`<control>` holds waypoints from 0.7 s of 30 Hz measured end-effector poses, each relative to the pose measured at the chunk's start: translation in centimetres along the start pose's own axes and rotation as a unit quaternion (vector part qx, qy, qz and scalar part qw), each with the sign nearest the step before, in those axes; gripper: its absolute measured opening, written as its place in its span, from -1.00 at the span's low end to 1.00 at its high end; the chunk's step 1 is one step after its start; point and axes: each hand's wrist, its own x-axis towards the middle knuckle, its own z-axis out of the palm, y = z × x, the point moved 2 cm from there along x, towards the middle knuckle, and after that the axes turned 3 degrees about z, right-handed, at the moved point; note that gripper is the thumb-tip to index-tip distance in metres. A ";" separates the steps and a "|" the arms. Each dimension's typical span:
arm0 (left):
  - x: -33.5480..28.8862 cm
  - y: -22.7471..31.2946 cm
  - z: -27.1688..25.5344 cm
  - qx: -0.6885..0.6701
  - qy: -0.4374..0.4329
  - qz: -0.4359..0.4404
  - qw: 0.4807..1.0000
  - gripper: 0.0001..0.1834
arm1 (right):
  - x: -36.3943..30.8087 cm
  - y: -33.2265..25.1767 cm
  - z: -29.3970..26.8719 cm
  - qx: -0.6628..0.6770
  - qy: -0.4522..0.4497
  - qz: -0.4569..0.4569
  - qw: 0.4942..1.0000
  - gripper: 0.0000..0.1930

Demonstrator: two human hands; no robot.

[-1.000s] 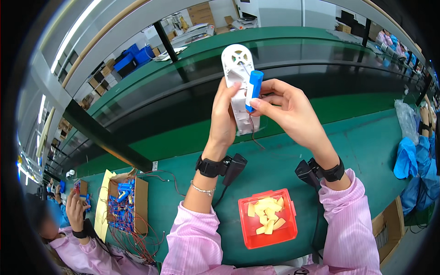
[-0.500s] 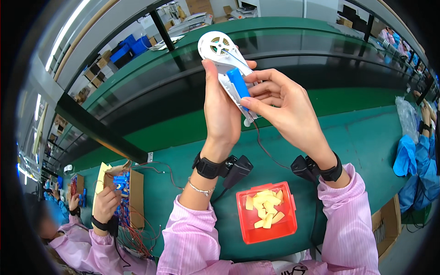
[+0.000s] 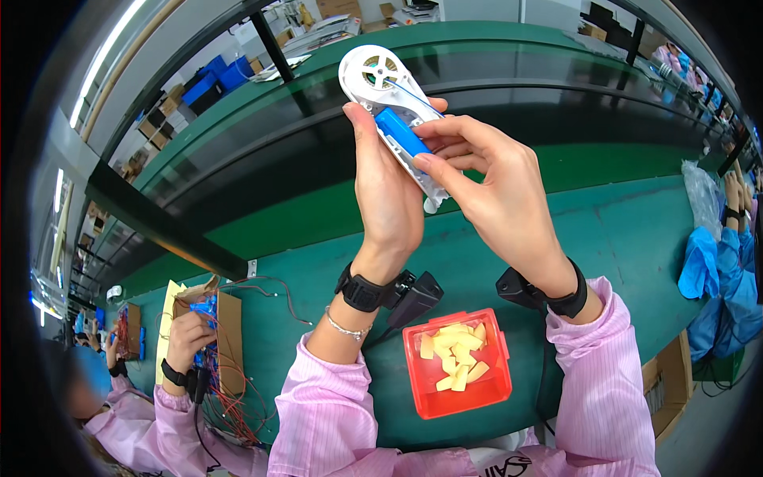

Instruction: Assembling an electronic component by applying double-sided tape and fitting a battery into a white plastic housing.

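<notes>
Head view, the only one: left hand (image 3: 389, 191) clamped around a white shell (image 3: 401, 103), thumb along its near left edge, fingertips showing past the far right edge. Shell is held up above the bench (image 3: 596, 222), tilted, open side up; round slotted part (image 3: 380, 70) at its top end, thin blue wire running from it down the right side. Right hand (image 3: 501, 179) has thumb and fingertips together on a blue cell (image 3: 401, 131), gripping near its lower end; other fingers curled, nothing else seen in them. Cell lies lengthwise along the shell's open side.

Progress, judged: part-way. Round part in place, cell laid in or against the shell; can't tell if fully seated or wired. No cover over the open side. Yellow pieces (image 3: 457, 354) lie loose in the red tray (image 3: 459, 407), untouched.

Around: tray on bench between the forearms; left, a carton (image 3: 231, 318) with blue cells, a co-worker's hand (image 3: 189, 342) at it, red wires (image 3: 238, 417) spilling beside.

Writing: dark lettering (image 3: 509, 467) on clothing at the lower edge, cut off; no label legible on cell or shell.
</notes>
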 end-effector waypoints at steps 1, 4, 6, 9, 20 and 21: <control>-0.2 0.0 0.0 0.001 -0.001 0.001 1.000 -0.26 | -0.1 -0.3 0.1 -0.011 0.000 -0.004 1.000 -0.75; -0.5 0.0 0.1 -0.010 -0.006 -0.001 1.000 -0.25 | -0.2 -0.4 0.1 -0.028 0.002 -0.026 0.999 -0.79; -0.6 -0.1 0.3 -0.027 -0.009 0.000 1.000 -0.26 | -0.2 -0.4 0.1 -0.038 0.010 -0.047 0.998 -0.81; -0.6 -0.1 0.5 -0.045 0.009 0.009 0.999 -0.27 | -0.4 -0.5 0.3 -0.087 0.015 -0.089 0.992 -0.82; -0.4 -0.7 0.9 -0.041 0.018 -0.094 0.995 -0.24 | 1.1 -1.7 -4.6 -0.082 -0.041 0.018 0.996 -0.57; -0.5 -0.8 0.9 -0.029 0.001 -0.109 0.994 -0.23 | 1.4 -1.7 -5.2 -0.100 0.010 -0.003 0.995 -0.48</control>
